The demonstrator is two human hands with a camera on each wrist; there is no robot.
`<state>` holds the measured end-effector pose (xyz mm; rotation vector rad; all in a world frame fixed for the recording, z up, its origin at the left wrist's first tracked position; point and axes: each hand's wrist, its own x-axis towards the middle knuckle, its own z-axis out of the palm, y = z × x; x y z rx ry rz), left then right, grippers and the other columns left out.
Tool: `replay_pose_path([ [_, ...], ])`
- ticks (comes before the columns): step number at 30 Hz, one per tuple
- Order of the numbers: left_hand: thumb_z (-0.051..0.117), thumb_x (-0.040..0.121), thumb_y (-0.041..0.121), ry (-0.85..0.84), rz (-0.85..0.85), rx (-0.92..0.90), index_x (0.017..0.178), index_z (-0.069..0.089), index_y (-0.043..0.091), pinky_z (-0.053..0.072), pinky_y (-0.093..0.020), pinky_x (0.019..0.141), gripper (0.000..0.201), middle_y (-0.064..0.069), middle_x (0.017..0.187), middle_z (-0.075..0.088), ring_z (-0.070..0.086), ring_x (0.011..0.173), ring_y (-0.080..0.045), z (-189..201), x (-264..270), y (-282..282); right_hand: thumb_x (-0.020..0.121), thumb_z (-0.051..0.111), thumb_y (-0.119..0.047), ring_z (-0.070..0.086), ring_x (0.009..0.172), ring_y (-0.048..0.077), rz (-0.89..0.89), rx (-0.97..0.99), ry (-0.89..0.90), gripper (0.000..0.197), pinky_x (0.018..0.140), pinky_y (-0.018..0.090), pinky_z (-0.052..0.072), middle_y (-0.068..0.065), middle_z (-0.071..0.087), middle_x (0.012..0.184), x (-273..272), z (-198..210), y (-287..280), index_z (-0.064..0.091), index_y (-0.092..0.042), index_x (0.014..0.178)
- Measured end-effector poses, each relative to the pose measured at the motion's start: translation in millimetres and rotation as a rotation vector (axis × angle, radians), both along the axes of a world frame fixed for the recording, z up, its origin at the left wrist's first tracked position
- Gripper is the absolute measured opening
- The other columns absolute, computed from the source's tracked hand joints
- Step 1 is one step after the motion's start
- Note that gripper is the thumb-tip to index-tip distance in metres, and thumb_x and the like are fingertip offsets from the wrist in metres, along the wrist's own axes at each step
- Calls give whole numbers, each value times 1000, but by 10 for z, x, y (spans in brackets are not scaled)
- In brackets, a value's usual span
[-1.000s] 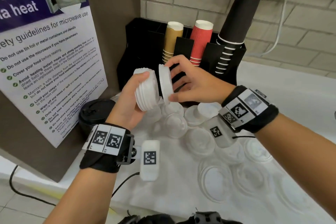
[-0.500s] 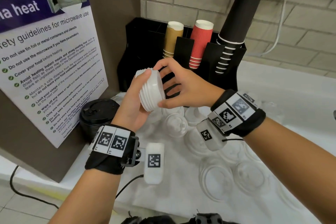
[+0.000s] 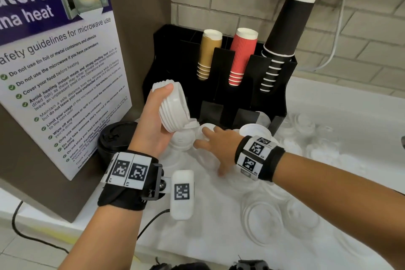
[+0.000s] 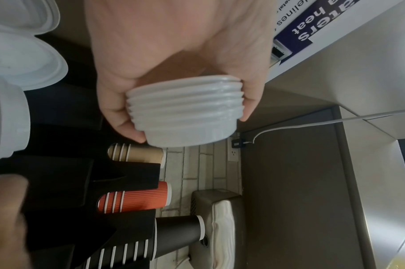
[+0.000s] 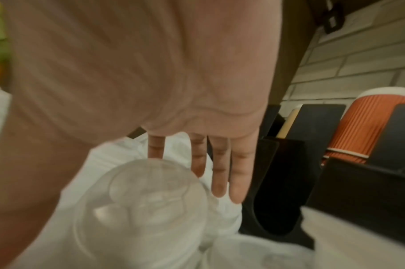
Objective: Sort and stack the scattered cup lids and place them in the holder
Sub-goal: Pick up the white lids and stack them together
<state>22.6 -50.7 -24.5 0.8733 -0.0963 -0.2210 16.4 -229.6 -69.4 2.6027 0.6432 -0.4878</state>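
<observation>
- Your left hand grips the stack of white lids, thumb on one side of the rims and fingers on the other. It holds the stack in the air in front of the black holder.
- The stack's axis is tilted, its lower end pointing down and to the right, toward your other hand.
- Your right hand is spread flat, fingers straight, holding nothing. It reaches low over the loose lids on the white tabletop.
- The nearest lid is a clear domed one, directly under that palm, with a fingertip behind its far edge. I judge it lies flat, dome up.
- So the right hand is the nearer one by far. The next pick looks like a short drop straight down, then a lift up and left to the stack.
- More clear lids lie scattered closer to you and further right.
</observation>
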Motion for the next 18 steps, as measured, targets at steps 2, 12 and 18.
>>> replay_pose_path([
  [2,64,75,38,0,11,1,105,61,22,55,-30,63,34,2,86,67,64,81,-15,5,10,12,62,79,-55,42,115,29,13,54,-27,99,79,39,49,5,28,135,13,-25,32,22,-36,139],
  [12,62,74,40,12,77,20,114,58,20,49,-31,76,45,-1,96,61,57,92,-19,85,21,138,83,66,-49,40,116,27,14,293,-114,62,86,37,43,9,37,130,228,37,562,48,-10,128],
  [18,62,74,39,20,107,18,118,55,18,49,-31,74,49,-4,104,57,53,99,-22,78,8,191,82,70,-38,51,93,30,-22,213,16,49,74,37,50,11,36,125,247,55,640,56,-10,119],
])
